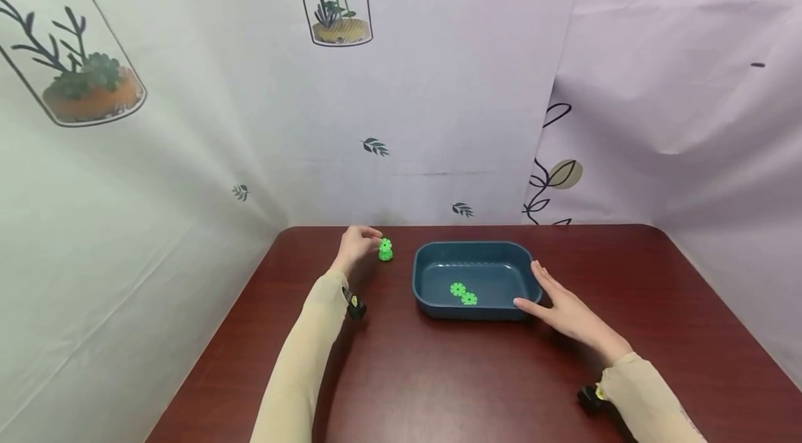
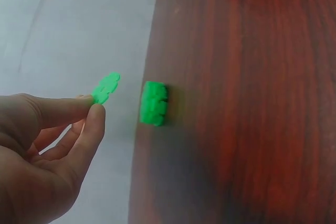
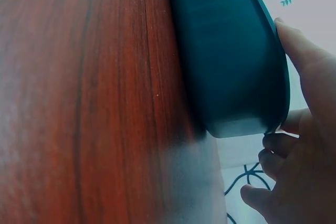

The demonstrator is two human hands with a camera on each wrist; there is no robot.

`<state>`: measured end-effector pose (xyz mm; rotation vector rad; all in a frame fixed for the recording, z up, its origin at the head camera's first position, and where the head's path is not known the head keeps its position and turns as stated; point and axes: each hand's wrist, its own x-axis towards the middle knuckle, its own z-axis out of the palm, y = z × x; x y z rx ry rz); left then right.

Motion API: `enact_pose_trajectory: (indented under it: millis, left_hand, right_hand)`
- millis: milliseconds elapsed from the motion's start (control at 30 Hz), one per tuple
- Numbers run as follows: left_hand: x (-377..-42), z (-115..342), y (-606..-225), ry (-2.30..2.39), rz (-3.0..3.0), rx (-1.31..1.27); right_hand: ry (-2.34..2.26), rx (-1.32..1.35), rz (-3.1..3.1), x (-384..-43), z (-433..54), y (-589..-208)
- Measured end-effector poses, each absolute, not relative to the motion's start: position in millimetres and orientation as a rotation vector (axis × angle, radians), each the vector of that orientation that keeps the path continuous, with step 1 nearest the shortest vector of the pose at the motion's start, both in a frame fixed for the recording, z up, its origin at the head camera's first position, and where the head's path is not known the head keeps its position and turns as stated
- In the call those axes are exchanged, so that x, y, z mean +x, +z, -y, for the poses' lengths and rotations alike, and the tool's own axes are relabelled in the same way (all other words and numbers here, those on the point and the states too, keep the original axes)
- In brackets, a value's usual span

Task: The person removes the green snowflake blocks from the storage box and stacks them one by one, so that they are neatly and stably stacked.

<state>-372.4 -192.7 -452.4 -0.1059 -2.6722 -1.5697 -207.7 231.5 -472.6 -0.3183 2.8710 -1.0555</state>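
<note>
Thumb and fingertips of my left hand [image 1: 357, 245] pinch a thin green notched interlocking disc [image 2: 106, 87], held up by its edge. Just below it, a short stack of similar green discs [image 2: 154, 103] stands on the table near its far edge. To the right sits a dark blue rectangular dish [image 1: 479, 313] with two green discs [image 1: 458, 289] lying inside, one against the other. My right hand [image 1: 567, 308] rests at the dish's right front corner, thumb at the rim and fingers extended along the right side.
The reddish-brown wooden table [image 1: 401, 373] carries everything. Pale cloth [image 1: 438, 81] printed with plants hangs behind it and along both sides. A small black camera [image 1: 356, 306] is strapped to the left wrist, another [image 1: 590, 399] to the right.
</note>
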Motion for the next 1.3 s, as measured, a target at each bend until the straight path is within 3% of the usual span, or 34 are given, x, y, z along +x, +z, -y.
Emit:
enact_pose_trajectory:
  millis: [933,1300]
  left_hand:
    - [-378,194,-470,-1.435,2.735,-0.025]
    - [-378,201,-462,-1.176,2.975,-0.387]
  right_hand:
    - [-1.077,-0.293,-2.866,-207,-230,-477]
    - [-1.086,-0.291,-2.863,-207,-229,-476]
